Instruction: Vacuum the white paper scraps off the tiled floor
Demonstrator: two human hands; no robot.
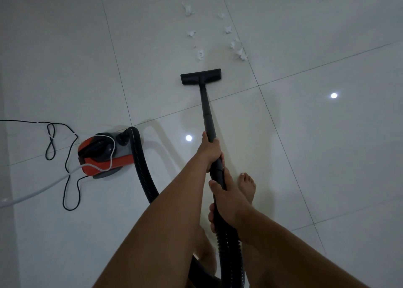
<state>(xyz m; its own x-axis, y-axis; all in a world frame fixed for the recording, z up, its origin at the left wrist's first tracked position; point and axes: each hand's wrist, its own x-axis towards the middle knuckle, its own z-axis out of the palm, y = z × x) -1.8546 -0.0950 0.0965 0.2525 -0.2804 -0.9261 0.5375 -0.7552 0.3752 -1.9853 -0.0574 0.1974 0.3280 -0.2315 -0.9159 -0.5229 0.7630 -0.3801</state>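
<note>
Scraps (199, 54) just beyond nozzle (201, 76), on wand (206, 106) axis; we grip wand, left hand (210, 150) nearer nozzle, right hand (225, 200) behind.

I count one red-and-black vacuum cleaner (104, 154) on the tiled floor (327, 157), with one ribbed black hose (139, 167), one wand (206, 109) and one flat nozzle (201, 76). Two hands grip the wand: one left hand (209, 151) and one right hand (227, 202). One bare foot (247, 186) shows plainly. There are two cords, one black cord (69, 209) and one white cable (43, 188). The paper scraps (199, 54) come to roughly eleven clumps, the far ones blurring together. I see two bright light spots (188, 138).
</note>
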